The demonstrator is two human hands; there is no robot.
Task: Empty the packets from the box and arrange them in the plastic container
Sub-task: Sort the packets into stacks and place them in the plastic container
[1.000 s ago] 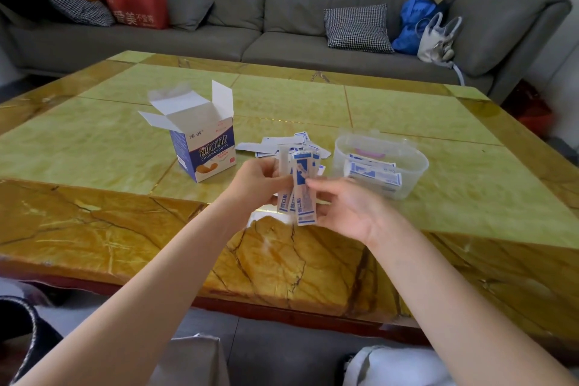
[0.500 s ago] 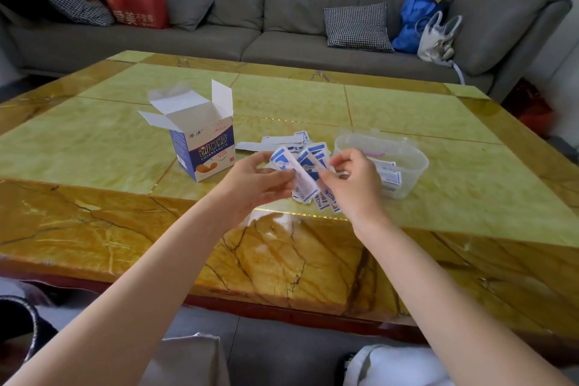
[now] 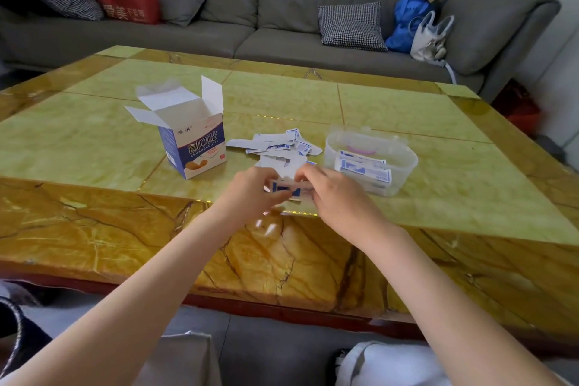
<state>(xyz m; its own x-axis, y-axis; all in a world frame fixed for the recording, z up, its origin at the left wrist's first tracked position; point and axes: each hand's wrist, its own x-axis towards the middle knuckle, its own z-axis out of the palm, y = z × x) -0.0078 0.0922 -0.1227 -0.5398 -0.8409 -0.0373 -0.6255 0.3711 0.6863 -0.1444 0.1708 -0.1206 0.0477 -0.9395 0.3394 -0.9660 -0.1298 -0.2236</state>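
A blue and white box (image 3: 197, 147) stands upright on the table with its top flaps open. Right of it lies a loose pile of white and blue packets (image 3: 275, 144). A clear plastic container (image 3: 404, 163) sits further right, with several packets (image 3: 363, 168) stacked inside. In front of the pile, my left hand (image 3: 250, 191) and my right hand (image 3: 332, 194) hold a small bunch of packets (image 3: 286, 189) between them, fingers curled round its two ends, low over the table.
The table (image 3: 407, 113) is large, yellow-green with a marbled amber border and a red front edge. A grey sofa (image 3: 282, 9) with cushions and bags stands behind it.
Both hands have moved forward and down from in front of me toward the pile. The bunch of packets has turned from upright to lying flat between my hands.
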